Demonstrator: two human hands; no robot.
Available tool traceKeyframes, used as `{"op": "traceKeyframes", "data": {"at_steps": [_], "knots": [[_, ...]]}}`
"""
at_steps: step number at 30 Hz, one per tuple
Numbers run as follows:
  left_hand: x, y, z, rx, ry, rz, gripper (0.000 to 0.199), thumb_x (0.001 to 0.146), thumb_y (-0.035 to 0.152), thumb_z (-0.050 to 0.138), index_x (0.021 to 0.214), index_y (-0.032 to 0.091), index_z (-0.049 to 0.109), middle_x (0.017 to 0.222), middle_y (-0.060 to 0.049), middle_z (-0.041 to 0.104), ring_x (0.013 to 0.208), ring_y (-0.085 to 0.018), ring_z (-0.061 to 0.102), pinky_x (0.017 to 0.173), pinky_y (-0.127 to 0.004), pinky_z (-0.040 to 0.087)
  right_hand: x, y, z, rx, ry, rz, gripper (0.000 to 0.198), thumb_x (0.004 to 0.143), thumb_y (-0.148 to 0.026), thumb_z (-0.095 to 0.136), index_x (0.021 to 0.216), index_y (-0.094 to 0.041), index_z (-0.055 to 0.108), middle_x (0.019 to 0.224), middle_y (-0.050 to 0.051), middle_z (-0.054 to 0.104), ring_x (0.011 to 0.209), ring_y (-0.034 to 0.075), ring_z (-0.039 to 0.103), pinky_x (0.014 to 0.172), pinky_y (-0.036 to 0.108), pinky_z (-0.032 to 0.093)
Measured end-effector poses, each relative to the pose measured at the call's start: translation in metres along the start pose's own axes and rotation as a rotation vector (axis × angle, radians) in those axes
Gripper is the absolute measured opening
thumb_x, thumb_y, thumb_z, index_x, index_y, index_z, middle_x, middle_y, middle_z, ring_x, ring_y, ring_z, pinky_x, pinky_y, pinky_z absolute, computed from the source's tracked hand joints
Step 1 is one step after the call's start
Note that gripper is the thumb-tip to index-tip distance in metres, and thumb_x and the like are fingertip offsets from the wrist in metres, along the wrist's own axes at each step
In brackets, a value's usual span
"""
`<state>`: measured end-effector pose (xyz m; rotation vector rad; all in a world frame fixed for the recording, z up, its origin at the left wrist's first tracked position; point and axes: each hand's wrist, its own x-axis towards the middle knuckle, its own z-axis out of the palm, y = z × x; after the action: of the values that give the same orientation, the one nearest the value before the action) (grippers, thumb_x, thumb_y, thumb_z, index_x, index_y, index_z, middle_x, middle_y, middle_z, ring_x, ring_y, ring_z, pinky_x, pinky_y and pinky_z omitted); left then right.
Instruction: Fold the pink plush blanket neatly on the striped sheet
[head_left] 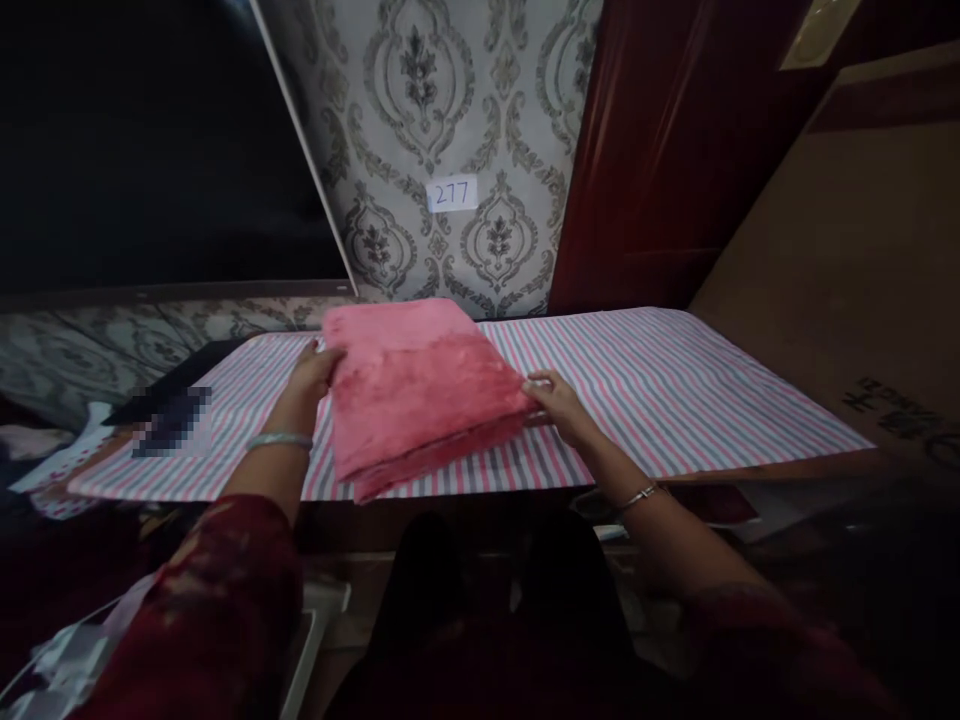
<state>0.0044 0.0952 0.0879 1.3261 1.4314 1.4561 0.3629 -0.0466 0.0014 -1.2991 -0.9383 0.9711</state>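
A folded pink plush cloth lies on a striped cloth in pink, grey and white that covers the table. Its pile looks fuzzy, with lighter and darker patches, and the folded layers show along the near edge. My left hand grips the plush cloth's left edge near the far corner, the fingers partly hidden. At the right corner, my right hand pinches the layers between thumb and fingers. The right side of the plush cloth seems slightly raised.
A large dark screen stands at the back left. A big cardboard box rises along the right side. Behind the table are patterned wallpaper with a paper label reading 277 and a dark red door. A pixelated patch covers something at left.
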Motion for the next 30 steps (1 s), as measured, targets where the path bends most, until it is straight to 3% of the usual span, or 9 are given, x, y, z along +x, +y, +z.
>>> {"op": "traceKeyframes", "data": {"at_steps": [2, 4, 7, 10, 13, 17, 22, 30], "knots": [[-0.01, -0.003, 0.008, 0.167, 0.054, 0.052, 0.03, 0.079, 0.023, 0.068, 0.109, 0.021, 0.066, 0.115, -0.014, 0.069, 0.11, -0.034, 0.065, 0.088, -0.053, 0.052, -0.016, 0.023, -0.004, -0.024, 0.004, 0.102, 0.045, 0.068, -0.048, 0.072, 0.099, -0.024, 0.05, 0.074, -0.003, 0.058, 0.063, 0.017, 0.063, 0.057, 0.034, 0.057], [-0.031, -0.009, 0.013, 0.3, 0.075, 0.222, 0.024, 0.082, 0.021, 0.063, 0.106, 0.02, 0.068, 0.113, -0.013, 0.069, 0.11, -0.031, 0.065, 0.093, -0.05, 0.05, -0.029, 0.041, -0.008, -0.039, 0.068, 0.078, 0.044, 0.067, -0.047, 0.071, 0.097, -0.023, 0.051, 0.073, -0.002, 0.058, 0.063, 0.018, 0.064, 0.057, 0.033, 0.055], [-0.08, -0.025, 0.013, 0.365, -0.072, 0.476, 0.025, 0.09, 0.024, 0.051, 0.105, 0.016, 0.07, 0.103, -0.01, 0.071, 0.096, -0.024, 0.067, 0.088, -0.041, 0.051, -0.045, 0.051, -0.009, -0.124, 0.116, -0.105, 0.036, 0.072, -0.049, 0.064, 0.095, -0.021, 0.057, 0.076, 0.001, 0.062, 0.066, 0.019, 0.064, 0.059, 0.032, 0.054], [-0.135, -0.048, 0.005, 0.445, -0.289, 0.617, 0.023, 0.09, 0.026, 0.052, 0.097, 0.017, 0.072, 0.093, -0.007, 0.072, 0.088, -0.021, 0.066, 0.083, -0.037, 0.051, -0.061, 0.047, -0.002, -0.363, 0.058, -0.376, 0.024, 0.084, -0.043, 0.057, 0.091, -0.021, 0.065, 0.087, 0.005, 0.067, 0.077, 0.021, 0.065, 0.065, 0.032, 0.053], [-0.17, -0.071, -0.009, 0.613, -0.332, 0.762, 0.021, 0.091, 0.024, 0.053, 0.093, 0.02, 0.073, 0.091, -0.009, 0.071, 0.091, -0.024, 0.063, 0.085, -0.039, 0.049, -0.071, 0.045, 0.007, -0.62, -0.053, -0.598, 0.021, 0.092, -0.033, 0.051, 0.094, -0.023, 0.069, 0.094, 0.008, 0.066, 0.085, 0.022, 0.064, 0.071, 0.033, 0.054], [-0.18, -0.09, -0.03, 0.765, -0.128, 0.776, 0.022, 0.094, 0.024, 0.052, 0.093, 0.021, 0.074, 0.087, -0.01, 0.069, 0.087, -0.025, 0.058, 0.08, -0.04, 0.045, -0.071, 0.056, 0.012, -0.848, -0.063, -0.686, 0.029, 0.095, -0.025, 0.048, 0.114, -0.025, 0.069, 0.102, 0.008, 0.064, 0.091, 0.024, 0.063, 0.08, 0.037, 0.056], [-0.177, -0.093, -0.034, 0.888, -0.156, 0.829, 0.022, 0.096, 0.027, 0.054, 0.097, 0.02, 0.075, 0.091, -0.012, 0.068, 0.088, -0.026, 0.054, 0.077, -0.039, 0.04, -0.064, 0.071, 0.015, -0.956, -0.04, -0.723, 0.035, 0.096, -0.025, 0.046, 0.125, -0.023, 0.066, 0.105, 0.011, 0.062, 0.093, 0.026, 0.063, 0.075, 0.037, 0.055], [-0.177, -0.088, -0.013, 0.991, -0.121, 0.913, 0.024, 0.092, 0.035, 0.064, 0.108, 0.02, 0.074, 0.109, -0.015, 0.065, 0.101, -0.03, 0.052, 0.079, -0.042, 0.035, -0.058, 0.054, 0.02, -0.964, 0.029, -0.722, 0.03, 0.097, -0.023, 0.042, 0.1, -0.024, 0.072, 0.096, 0.008, 0.066, 0.091, 0.024, 0.063, 0.078, 0.034, 0.052]]}}
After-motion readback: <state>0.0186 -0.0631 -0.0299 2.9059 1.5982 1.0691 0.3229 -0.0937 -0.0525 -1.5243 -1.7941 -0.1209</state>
